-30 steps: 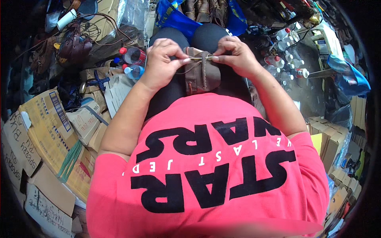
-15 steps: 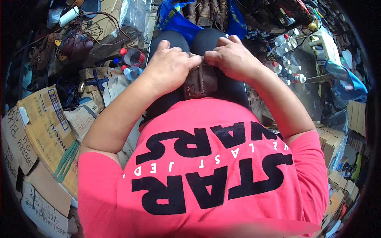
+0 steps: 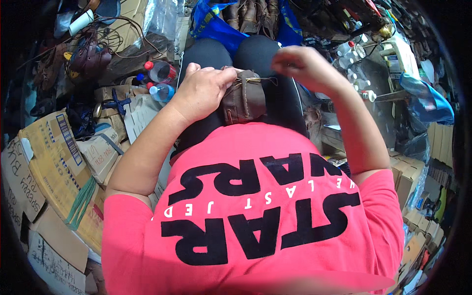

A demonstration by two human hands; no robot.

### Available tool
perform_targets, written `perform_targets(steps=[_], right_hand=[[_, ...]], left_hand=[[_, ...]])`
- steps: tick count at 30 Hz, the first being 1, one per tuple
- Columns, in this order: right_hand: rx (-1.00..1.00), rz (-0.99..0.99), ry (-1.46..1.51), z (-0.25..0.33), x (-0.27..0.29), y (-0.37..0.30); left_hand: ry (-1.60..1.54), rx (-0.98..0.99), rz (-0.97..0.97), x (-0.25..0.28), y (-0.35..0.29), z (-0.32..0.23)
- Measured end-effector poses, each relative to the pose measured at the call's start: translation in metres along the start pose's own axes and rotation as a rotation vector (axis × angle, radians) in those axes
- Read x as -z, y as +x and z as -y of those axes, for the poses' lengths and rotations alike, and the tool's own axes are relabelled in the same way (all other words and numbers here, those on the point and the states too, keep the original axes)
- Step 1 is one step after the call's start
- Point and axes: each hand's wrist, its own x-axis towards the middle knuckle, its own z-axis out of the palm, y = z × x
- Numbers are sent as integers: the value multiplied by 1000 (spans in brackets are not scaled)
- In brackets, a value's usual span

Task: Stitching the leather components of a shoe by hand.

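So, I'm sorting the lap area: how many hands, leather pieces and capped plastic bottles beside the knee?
Hands: 2, left hand and right hand
Brown leather piece: 1
Plastic bottles: 2, red-capped bottle and blue-capped bottle
Total: 5

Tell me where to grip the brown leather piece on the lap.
Probably grip the leather piece at its bare lower right edge, coming from the person's right. The left hand covers its upper left, and the right hand is lifted clear.

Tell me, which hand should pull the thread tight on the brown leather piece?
Probably the right hand: it is raised beside the brown leather piece, fingers pinched as if on a thread. The left hand grips the leather, steadying it.
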Motion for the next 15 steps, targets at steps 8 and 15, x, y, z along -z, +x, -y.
perform_targets(steps=[8, 15], right_hand=[[-59, 294, -144, 13, -17, 17], [-6, 331, -356, 20, -18, 22]], left_hand=[[-21, 29, -7, -1, -4, -1], [30, 4, -4, -2, -2, 4]])
